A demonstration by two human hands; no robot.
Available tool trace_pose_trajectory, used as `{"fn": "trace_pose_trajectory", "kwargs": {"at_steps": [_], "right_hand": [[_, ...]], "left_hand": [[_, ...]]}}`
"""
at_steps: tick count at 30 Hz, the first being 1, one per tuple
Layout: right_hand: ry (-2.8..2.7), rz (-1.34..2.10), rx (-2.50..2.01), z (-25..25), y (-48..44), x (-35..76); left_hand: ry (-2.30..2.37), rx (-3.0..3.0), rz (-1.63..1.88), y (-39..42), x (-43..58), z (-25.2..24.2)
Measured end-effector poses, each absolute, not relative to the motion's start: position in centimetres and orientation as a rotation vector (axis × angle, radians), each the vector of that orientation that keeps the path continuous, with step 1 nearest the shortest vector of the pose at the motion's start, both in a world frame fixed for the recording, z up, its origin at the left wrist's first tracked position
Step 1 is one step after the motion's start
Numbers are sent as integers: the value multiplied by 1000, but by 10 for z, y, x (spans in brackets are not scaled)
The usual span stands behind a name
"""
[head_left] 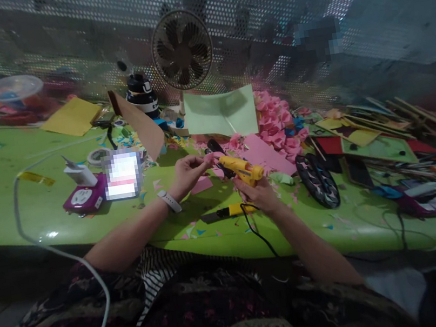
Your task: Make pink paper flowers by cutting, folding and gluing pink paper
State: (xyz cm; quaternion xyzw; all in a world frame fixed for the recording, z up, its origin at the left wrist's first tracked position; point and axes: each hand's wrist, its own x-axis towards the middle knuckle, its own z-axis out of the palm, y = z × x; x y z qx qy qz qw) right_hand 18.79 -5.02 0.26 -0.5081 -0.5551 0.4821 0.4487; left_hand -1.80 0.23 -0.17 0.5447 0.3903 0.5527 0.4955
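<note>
My right hand (257, 193) is closed round a yellow hot glue gun (243, 169), its nozzle pointing left. A black cord hangs from the gun over the table's front edge. In the fingertips of my left hand (189, 172) is a small piece of pink paper (213, 156), right at the nozzle. Below the two hands lies a yellow-and-black cutter knife (225, 213). Pink paper sheets (268, 153) and a dark, long object partly hidden behind the gun lie just beyond.
A heap of pink paper flowers (277, 122) and a pale green sheet (221, 113) stand before a fan (182, 49). On the left are a lit phone (121, 175), a purple power socket (84, 199) and a white cable. A black case (318, 180) and piled papers sit right.
</note>
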Motion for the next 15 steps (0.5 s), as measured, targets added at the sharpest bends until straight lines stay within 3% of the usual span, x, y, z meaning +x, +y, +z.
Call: {"fn": "trace_pose_trajectory", "kwargs": {"at_steps": [15], "right_hand": [[-1428,1126,-1339,6,-52,187]], "left_hand": [[951,1388,1343,4,-17,-4]]}}
